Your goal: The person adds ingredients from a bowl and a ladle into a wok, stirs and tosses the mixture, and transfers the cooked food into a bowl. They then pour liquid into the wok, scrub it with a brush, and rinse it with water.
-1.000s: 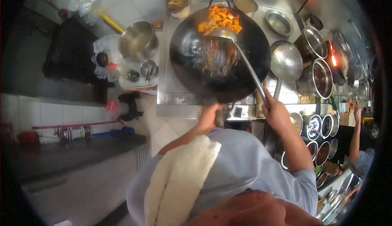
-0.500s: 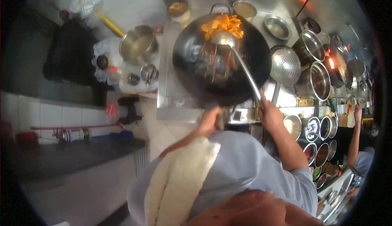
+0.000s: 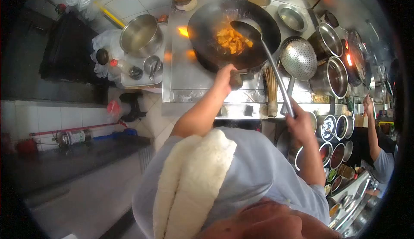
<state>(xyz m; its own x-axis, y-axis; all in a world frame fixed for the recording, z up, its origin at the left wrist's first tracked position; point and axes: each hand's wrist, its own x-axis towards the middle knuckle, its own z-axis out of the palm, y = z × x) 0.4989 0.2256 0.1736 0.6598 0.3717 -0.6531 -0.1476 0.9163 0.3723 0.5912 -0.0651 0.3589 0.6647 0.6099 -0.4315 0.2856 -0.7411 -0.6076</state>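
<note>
A black wok (image 3: 205, 21) sits on the steel stove, tilted a little, with orange-brown food pieces (image 3: 233, 40) in its middle. My left hand (image 3: 225, 80) is closed around the wok handle (image 3: 236, 80) at the wok's near edge. In my right hand (image 3: 300, 124) is the end of a long metal ladle (image 3: 278, 71); its dark bowl is over the right part of the wok, beside the food. A bamboo brush (image 3: 271, 88) stands near the wok's lower right edge.
Flame (image 3: 183, 31) shows left of the wok. A perforated strainer (image 3: 298, 58), pots (image 3: 336, 77) and several seasoning bowls are at right. At left are a steel pot (image 3: 140, 36) and a bottle (image 3: 125, 66). Another person's arm (image 3: 371, 131) shows at far right.
The wok has moved away from my body, and the food has slid toward its middle. My left hand has moved forward with the handle; the ladle has shifted right. Flame now shows at left.
</note>
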